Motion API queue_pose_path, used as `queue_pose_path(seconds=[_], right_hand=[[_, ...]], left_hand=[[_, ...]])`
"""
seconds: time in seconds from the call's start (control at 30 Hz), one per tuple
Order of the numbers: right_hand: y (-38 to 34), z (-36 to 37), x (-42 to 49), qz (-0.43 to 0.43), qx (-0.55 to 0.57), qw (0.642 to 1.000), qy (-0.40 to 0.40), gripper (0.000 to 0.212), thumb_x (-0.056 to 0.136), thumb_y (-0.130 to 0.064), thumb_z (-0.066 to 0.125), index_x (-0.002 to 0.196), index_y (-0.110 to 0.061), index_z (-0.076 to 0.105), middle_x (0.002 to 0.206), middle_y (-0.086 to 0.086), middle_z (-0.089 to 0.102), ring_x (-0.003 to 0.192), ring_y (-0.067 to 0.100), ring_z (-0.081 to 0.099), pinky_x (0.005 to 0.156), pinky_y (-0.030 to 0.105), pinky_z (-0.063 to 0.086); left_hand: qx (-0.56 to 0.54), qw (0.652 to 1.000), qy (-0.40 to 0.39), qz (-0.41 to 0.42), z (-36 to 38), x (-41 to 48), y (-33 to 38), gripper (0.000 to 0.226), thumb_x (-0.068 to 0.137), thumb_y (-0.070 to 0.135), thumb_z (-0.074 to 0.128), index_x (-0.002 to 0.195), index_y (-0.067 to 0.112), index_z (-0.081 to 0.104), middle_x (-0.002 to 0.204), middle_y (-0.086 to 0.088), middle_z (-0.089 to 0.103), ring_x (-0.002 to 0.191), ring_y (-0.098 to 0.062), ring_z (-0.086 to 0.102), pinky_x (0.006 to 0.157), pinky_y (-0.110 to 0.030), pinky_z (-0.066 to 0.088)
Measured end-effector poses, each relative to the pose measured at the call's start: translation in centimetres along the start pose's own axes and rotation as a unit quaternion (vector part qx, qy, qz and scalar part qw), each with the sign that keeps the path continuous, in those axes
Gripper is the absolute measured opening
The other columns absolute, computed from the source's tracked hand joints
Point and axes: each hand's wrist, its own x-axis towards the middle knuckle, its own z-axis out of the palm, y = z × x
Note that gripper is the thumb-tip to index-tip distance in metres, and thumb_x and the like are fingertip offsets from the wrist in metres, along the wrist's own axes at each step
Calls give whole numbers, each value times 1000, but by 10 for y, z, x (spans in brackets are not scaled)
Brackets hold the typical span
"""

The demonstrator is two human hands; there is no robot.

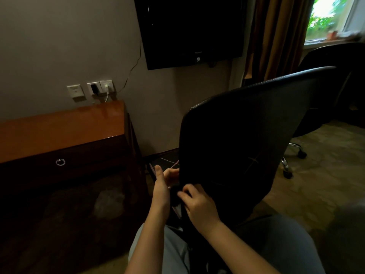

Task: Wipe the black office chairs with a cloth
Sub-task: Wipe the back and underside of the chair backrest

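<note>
A black office chair (246, 139) stands right in front of me with its backrest turned toward me. At the backrest's lower left edge both hands hold a dark cloth (174, 194) with a thin pinkish edge. My left hand (162, 186) grips the cloth from the left, thumb pointing up and fingers curled round it. My right hand (199, 204) pinches the cloth against the edge of the backrest. Much of the cloth is lost in shadow. A second black office chair (333, 62) stands farther back on the right, by the window.
A glossy wooden desk (59, 131) with a ring-pull drawer stands on the left against the wall. Above it are wall sockets (98, 88) with plugs, and a dark television (187, 30) hangs higher up. A brown curtain (276, 36) and carpeted floor (325, 175) lie to the right.
</note>
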Motion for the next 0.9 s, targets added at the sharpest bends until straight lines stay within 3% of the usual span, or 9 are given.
queue_pose_path(seconds=[0.07,0.17,0.27,0.33,0.43,0.5,0.67,0.77,0.9], right_hand=[[8,6,-15,21,21,997,-70,30,69,-10,79,95,-21,71,98,-5,51,83,19,60,57,23,51],[28,-10,-15,64,35,993,-94,42,73,-10,71,110,-30,66,111,-2,54,100,19,55,78,24,47],[44,-53,10,80,61,993,65,57,60,-2,71,108,-29,58,113,-4,48,102,15,51,85,14,42],[49,-93,38,111,80,974,179,39,72,-7,60,108,-21,62,114,-1,51,101,10,50,91,3,34],[59,-149,80,171,97,921,335,24,88,-3,49,102,-13,64,106,-4,54,97,-3,50,87,7,35],[63,-169,95,154,87,906,384,23,87,-5,50,104,-2,65,110,2,52,104,4,49,94,10,36],[58,-134,84,125,80,931,333,31,81,-4,47,104,-4,68,110,3,54,102,15,51,95,8,33],[58,-77,55,76,63,951,293,31,81,-3,52,105,-16,66,111,-1,52,103,16,54,97,10,36],[77,-13,1,69,13,981,182,36,76,-3,60,104,-26,56,110,-6,49,102,17,52,72,21,52]], left_hand=[[46,999,-14,12,2,-5,5,58,101,44,18,89,12,64,82,5,68,72,2,64,62,-11,46],[183,977,-66,91,1,-7,8,37,86,55,43,89,22,61,83,11,64,78,0,61,67,-13,44],[278,951,-74,113,4,-1,9,33,81,56,59,93,25,58,89,6,65,83,-4,63,69,-21,50],[317,939,-50,123,9,4,8,23,84,48,64,91,27,57,87,6,65,79,-4,62,67,-24,52],[335,930,-38,146,14,8,7,20,87,42,64,87,24,55,81,5,63,72,-9,61,62,-31,51],[334,929,-28,156,13,7,7,21,88,39,63,84,20,53,78,1,61,69,-14,60,60,-36,49],[345,922,1,176,7,7,8,21,89,29,66,77,31,48,73,7,57,64,-6,56,54,-17,37],[345,924,5,165,1,10,12,20,90,26,65,80,33,49,79,6,61,71,-7,59,58,-20,42],[324,935,-17,143,-17,20,17,11,91,27,62,85,24,54,80,3,62,70,-7,60,59,-27,48]])
